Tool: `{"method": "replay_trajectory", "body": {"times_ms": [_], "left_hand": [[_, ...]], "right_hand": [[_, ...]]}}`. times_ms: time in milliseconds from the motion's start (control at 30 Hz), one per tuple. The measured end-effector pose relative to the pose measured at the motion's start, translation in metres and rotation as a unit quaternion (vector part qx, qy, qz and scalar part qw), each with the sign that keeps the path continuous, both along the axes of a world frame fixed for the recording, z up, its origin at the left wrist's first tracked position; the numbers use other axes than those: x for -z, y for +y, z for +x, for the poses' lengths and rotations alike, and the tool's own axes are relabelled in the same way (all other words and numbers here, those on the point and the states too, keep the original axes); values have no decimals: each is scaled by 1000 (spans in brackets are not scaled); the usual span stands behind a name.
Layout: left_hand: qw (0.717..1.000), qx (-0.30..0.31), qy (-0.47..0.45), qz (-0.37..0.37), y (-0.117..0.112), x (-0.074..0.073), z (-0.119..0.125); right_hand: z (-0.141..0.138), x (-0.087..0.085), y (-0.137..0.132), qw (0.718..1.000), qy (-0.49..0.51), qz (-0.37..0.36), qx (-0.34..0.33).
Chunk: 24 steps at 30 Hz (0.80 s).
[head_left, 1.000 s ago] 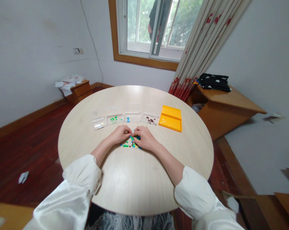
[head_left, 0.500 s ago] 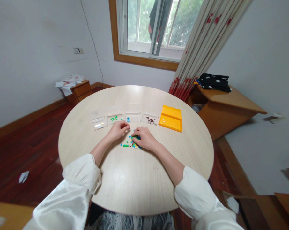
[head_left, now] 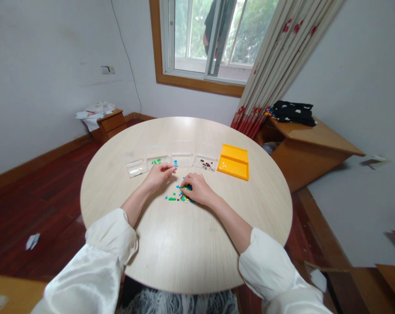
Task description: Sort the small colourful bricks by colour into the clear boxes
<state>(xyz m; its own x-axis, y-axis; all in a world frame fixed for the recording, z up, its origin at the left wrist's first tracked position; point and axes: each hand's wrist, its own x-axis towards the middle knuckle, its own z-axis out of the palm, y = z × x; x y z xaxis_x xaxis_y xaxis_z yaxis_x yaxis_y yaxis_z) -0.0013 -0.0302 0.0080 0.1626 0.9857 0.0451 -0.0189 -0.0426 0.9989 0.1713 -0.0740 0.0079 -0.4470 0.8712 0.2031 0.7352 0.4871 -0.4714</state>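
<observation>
My left hand (head_left: 159,175) hovers just in front of the clear boxes, thumb and fingertips pinched together; whatever sits between them is too small to make out. Over a pile of small toy bricks (head_left: 185,197) in blue, green, yellow and brown, my right hand (head_left: 198,189) curves with thumb and forefinger apart, covering part of the pile. Just left of the pile lies a long green brick (head_left: 172,199). Beyond my left hand stand a clear box with green bricks (head_left: 147,164) and another holding a few blue bricks (head_left: 184,165).
On the round table (head_left: 184,244), a clear box (head_left: 135,174) with a few light pieces stands leftmost. To the right are a clear box of brown bricks (head_left: 197,165) and an opened yellow case (head_left: 233,175) with small white pieces. A wooden cabinet (head_left: 315,144) stands beyond the table.
My left hand has shifted slightly left and away from me, towards the clear boxes, still pinched. My right hand stays over the brick pile, almost unmoved.
</observation>
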Motion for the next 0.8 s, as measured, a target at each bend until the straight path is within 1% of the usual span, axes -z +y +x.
{"method": "replay_trajectory", "body": {"times_ms": [133, 367, 467, 567, 700, 800], "left_hand": [[999, 18, -44, -22, 0, -1, 0], [984, 70, -123, -107, -4, -5, 1], [979, 67, -150, -118, -6, -7, 1], [981, 55, -148, -112, -7, -9, 0], [984, 43, -142, -94, -5, -7, -1], [985, 27, -140, -98, -2, -5, -2]], "right_hand": [[0, 1, 1, 1000, 4, 2, -4], [-2, -2, 0, 1000, -7, 1, -31], [-3, -4, -1, 999, -23, 6, -42], [-3, -6, -2, 998, -44, 10, -47], [-3, -9, -2, 998, -66, 1, -24], [-1, -11, -2, 996, -83, -11, -3]]}}
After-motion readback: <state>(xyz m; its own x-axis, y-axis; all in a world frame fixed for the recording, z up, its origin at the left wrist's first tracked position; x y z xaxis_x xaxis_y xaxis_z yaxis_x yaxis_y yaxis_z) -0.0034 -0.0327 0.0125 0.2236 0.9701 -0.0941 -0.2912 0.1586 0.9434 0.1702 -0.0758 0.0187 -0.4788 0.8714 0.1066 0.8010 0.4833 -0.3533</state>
